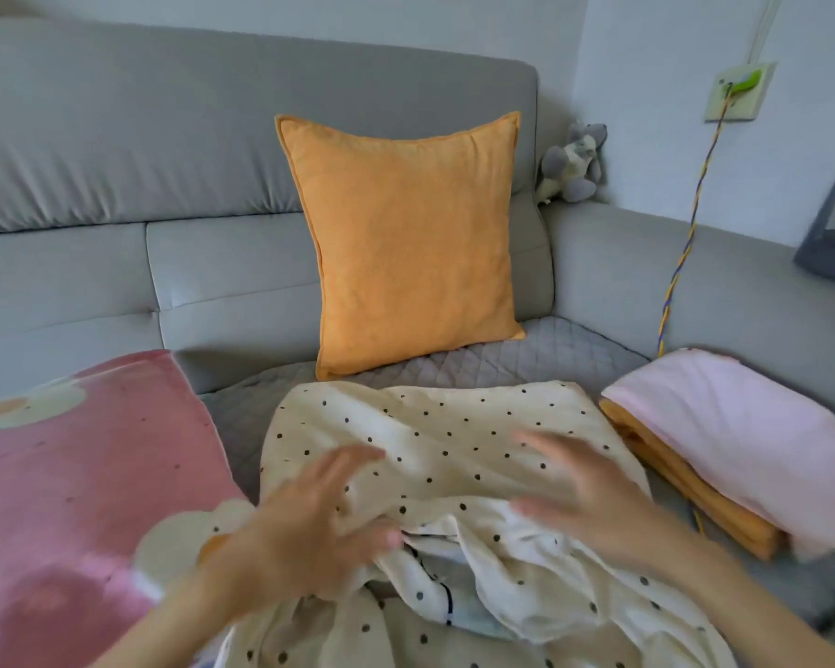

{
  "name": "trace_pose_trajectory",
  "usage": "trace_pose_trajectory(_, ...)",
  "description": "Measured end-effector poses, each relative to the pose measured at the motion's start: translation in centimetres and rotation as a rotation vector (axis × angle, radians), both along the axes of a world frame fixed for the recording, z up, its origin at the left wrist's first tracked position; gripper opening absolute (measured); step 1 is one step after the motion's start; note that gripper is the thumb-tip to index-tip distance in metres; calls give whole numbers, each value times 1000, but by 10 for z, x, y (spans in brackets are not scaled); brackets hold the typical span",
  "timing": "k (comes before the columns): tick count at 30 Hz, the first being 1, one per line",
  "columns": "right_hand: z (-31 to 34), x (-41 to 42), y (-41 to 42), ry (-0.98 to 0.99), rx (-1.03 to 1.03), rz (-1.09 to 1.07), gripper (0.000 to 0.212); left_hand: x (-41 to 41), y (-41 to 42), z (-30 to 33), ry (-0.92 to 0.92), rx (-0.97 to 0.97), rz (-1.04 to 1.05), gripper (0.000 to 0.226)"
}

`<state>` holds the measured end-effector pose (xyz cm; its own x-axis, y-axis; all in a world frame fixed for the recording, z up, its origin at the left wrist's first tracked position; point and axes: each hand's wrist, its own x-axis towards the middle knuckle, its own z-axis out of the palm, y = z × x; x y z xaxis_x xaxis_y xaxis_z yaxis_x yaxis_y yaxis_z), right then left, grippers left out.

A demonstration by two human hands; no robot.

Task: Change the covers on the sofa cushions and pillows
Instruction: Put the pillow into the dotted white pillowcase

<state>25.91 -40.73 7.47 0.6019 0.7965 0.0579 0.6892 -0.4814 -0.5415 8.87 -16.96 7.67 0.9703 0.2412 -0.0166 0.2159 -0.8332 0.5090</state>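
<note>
Both hands spread flat — left hand (309, 518) and right hand (584, 489) (blurred), gripping nothing — over the dotted cream cover (454, 450) at the sofa seat (502, 364)'s front edge.

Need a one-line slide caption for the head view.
Both hands spread over a polka-dot cover before an orange pillow.

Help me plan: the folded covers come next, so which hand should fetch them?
Probably the right hand: the folded covers lie right beside it, while the left hand is across the dotted cover.
</note>
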Motion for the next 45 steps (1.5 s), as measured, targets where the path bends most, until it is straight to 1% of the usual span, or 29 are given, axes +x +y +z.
trace_pose_trajectory(1,-5,-14,-5,-33,-161,64,105,-10,-14,-8,21,159,-62,100)
trace_pose_trajectory(2,-15,-23,-10,-89,-307,81,110,-15,-20,-21,-48,379,-97,99)
trace_pose_trajectory(3,-25,-32,-15,-165,-410,84,114,-18,-24,-29,-86,488,-115,95)
trace_pose_trajectory(5,-44,-51,-24,-413,-387,75,115,-19,-26,-36,-86,525,-81,81)
trace_pose_trajectory(7,-55,-61,-29,-565,-285,1,108,-20,-23,-29,-43,518,4,67)
trace_pose_trajectory(10,-57,-56,-34,-655,-172,-83,68,-13,-22,-13,-39,534,71,57)
trace_pose_trajectory(12,-45,-47,-36,-553,-113,-213,27,-7,-28,1,-54,364,88,54)
trace_pose_trajectory(13,-34,-40,-36,-460,-33,-282,9,-2,-29,10,-78,205,110,51)
trace_pose_trajectory(15,-11,-31,-32,-83,115,-378,27,5,-28,28,-170,-247,204,45)
trace_pose_trajectory(16,-1,-25,-31,45,210,-406,35,6,-27,38,-192,-494,248,43)
trace_pose_trajectory(17,9,-21,-30,104,323,-433,40,7,-26,46,-207,-717,270,40)
trace_pose_trajectory(18,17,-19,-28,89,402,-440,42,9,-24,52,-232,-852,283,38)
trace_pose_trajectory(19,21,-17,-26,57,456,-435,42,11,-24,54,-258,-885,295,35)
trace_pose_trajectory(20,24,-16,-25,29,489,-435,41,14,-26,55,-285,-831,310,32)
trace_pose_trajectory(22,30,-14,-22,-4,571,-435,38,21,-30,56,-358,-562,337,29)
trace_pose_trajectory(24,39,-9,-20,-76,538,-450,38,28,-30,65,-423,-291,303,28)
trace_pose_trajectory(26,40,-3,-22,-220,318,-442,54,30,-28,74,-385,-109,243,29)
trace_pose_trajectory(29,19,-4,-25,-341,-93,-401,86,24,-26,62,-121,261,221,56)
trace_pose_trajectory(31,-4,-7,-33,-205,-263,-387,97,13,-26,34,65,411,194,72)
trace_pose_trajectory(33,-14,-6,-46,190,-184,-373,95,-2,-18,6,185,333,217,83)
trace_pose_trajectory(35,-16,-6,-63,547,-34,-352,91,-18,-7,-12,197,111,293,92)
trace_pose_trajectory(37,-13,-7,-79,639,66,-400,76,-34,-3,-20,134,2,401,102)
trace_pose_trajectory(39,-15,-9,-93,557,100,-461,64,-45,-7,-23,103,44,446,104)
trace_pose_trajectory(40,-17,-12,-98,517,71,-480,58,-48,-10,-25,108,89,429,96)
trace_pose_trajectory(41,-20,-16,-101,508,15,-475,48,-50,-17,-24,129,115,411,80)
trace_pose_trajectory(42,-23,-21,-102,526,-55,-456,36,-52,-27,-21,131,115,392,60)
trace_pose_trajectory(43,-27,-25,-102,557,-98,-450,30,-52,-34,-21,102,49,399,43)
trace_pose_trajectory(44,-32,-27,-101,587,-92,-477,30,-49,-40,-18,39,-117,439,31)
trace_pose_trajectory(45,-34,-30,-100,632,-9,-540,34,-46,-41,-16,-46,-372,504,21)
